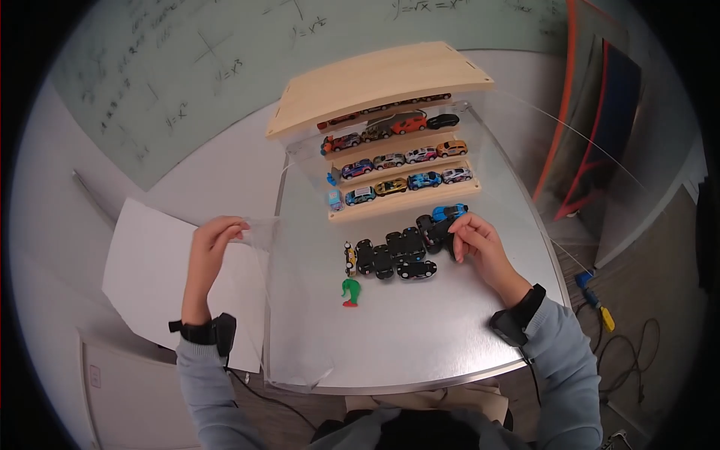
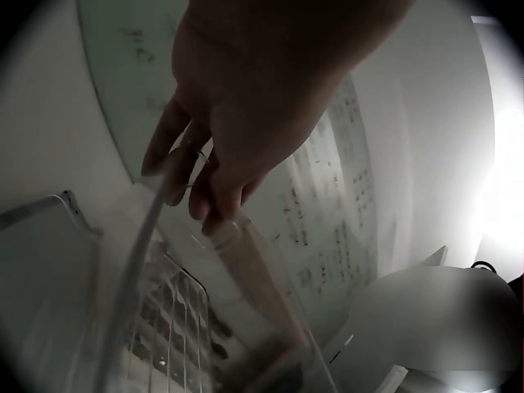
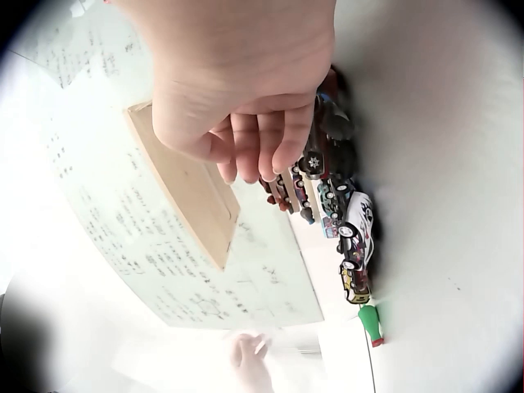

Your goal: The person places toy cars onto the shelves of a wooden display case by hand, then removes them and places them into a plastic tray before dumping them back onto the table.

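My left hand (image 1: 214, 247) is off to the left of the table, pinching the edge of a clear plastic panel (image 1: 259, 244). The left wrist view shows the thumb and fingertips on the panel's see-through edge (image 2: 139, 246). My right hand (image 1: 480, 251) hovers beside a cluster of toy cars (image 1: 405, 244), fingers loosely bent; the right wrist view shows nothing in them. Most of these cars lie with black undersides up. A blue toy car (image 1: 450, 212) lies just beyond the hand. At the cluster's left end are a yellow toy car (image 1: 350, 259) and a green-and-red toy figure (image 1: 351, 291).
A wooden display rack (image 1: 382, 82) stands at the back of the metal-topped table (image 1: 420, 337), with toy cars (image 1: 390, 187) in rows on its shelves. Behind it is a whiteboard (image 1: 225, 67) with writing. A white board (image 1: 180, 270) lies left; cables (image 1: 637, 360) trail on the right floor.
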`<state>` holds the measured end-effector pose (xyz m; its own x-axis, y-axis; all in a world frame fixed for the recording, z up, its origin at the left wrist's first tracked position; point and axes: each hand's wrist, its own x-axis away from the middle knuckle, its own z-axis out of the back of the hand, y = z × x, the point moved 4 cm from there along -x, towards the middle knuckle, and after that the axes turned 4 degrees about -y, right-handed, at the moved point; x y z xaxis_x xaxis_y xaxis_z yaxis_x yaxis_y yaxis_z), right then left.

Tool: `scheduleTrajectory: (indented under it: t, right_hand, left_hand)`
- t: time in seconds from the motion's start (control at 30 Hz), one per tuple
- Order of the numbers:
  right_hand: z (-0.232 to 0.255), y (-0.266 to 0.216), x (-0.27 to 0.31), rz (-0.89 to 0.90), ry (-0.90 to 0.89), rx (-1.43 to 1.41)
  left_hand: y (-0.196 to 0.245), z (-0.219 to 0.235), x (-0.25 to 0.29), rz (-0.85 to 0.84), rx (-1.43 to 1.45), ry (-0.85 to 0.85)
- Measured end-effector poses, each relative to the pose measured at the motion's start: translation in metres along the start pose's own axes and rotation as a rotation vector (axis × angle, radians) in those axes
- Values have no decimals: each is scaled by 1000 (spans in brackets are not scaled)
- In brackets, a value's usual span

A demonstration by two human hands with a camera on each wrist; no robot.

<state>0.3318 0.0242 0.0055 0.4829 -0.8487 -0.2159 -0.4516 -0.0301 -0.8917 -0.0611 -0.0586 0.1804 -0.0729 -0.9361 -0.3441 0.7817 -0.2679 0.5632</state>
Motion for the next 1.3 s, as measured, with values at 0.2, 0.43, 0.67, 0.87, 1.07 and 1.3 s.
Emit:
scheduleTrajectory:
  t: [0.2, 0.43, 0.67, 0.87, 1.07, 1.3]
  right_hand:
    - [2, 0, 3, 11, -8, 11]
    - [6, -8, 5, 27, 33, 11]
    - [26, -12, 7, 152, 211, 10]
    - [27, -10, 6, 128, 284, 14]
    - [22, -16, 7, 148, 341, 321]
    - [35, -13, 7, 348, 380, 1035]
  left_hand:
    - [-56, -35, -70, -4, -124, -290]
    - [-115, -61, -138, -34, -247, -386]
    - [-87, -98, -109, 91, -517, -473]
    - [14, -109, 29, 234, -953, -802]
    - [-32, -132, 57, 63, -734, -276]
    - [-51, -137, 28, 67, -692, -196]
